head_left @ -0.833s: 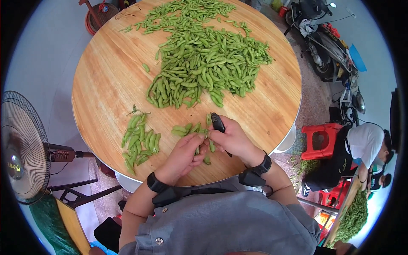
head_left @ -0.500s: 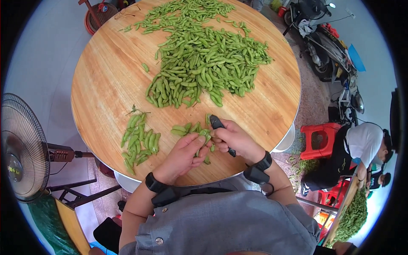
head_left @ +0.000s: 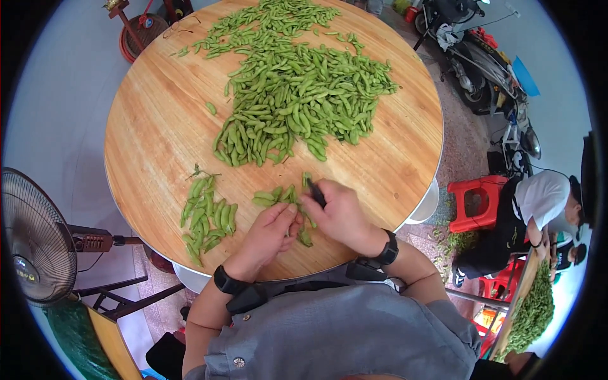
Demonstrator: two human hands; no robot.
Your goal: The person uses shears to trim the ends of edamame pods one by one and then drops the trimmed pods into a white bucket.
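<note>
My left hand (head_left: 269,233) is closed in a pinch over the near part of the table; whatever its fingertips hold is hidden. Close against those fingertips is my right hand (head_left: 339,212), closed around a small black-handled tool (head_left: 316,192) whose working end I cannot see. A few green soybean pods (head_left: 269,197) lie just beyond my fingers, and another pod (head_left: 305,239) rests between my hands. Left of my left hand sits a small group of pods (head_left: 204,215) with a bit of stem. Farther off spreads a large heap of pods (head_left: 304,95).
Everything lies on a round wooden table (head_left: 152,126). At the left stands a fan (head_left: 35,237). To the right are a red stool (head_left: 475,204), a bent-over person (head_left: 538,202) by a table with greens (head_left: 532,310), and a parked motorbike (head_left: 475,69).
My right hand has turned, so the black tool's lower end no longer shows. The pod seen between my fingertips is now out of sight. The whole view has shifted slightly.
</note>
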